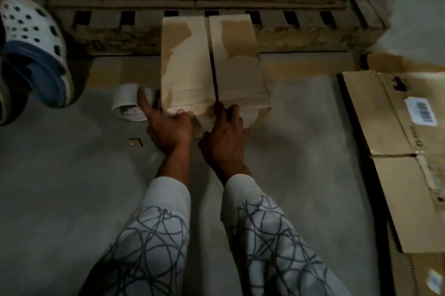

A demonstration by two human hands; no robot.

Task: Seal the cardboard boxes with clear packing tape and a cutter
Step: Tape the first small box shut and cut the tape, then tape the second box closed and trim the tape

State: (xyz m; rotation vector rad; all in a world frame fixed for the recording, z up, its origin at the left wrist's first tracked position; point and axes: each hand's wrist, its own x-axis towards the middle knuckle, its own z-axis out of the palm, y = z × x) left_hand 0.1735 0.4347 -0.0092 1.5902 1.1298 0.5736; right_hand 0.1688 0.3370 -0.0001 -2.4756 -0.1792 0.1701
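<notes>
A small cardboard box [212, 64] stands on the grey floor in the middle, its two top flaps meeting along a dark centre seam, with torn patches of old brown tape near the far end. My left hand [166, 124] rests on the near left corner, thumb on the flap edge and fingers spread toward the tape roll. My right hand [225, 134] presses its fingers against the near end of the seam and front face. A roll of clear packing tape [128, 103] lies on the floor just left of the box. No cutter is visible.
A wooden pallet [216, 18] runs across the back behind the box. Flattened cardboard boxes [399, 151] with a barcode label lie at the right. Another person's foot in a white and blue clog [33, 50] is at the upper left. A small scrap [135, 142] lies on the floor.
</notes>
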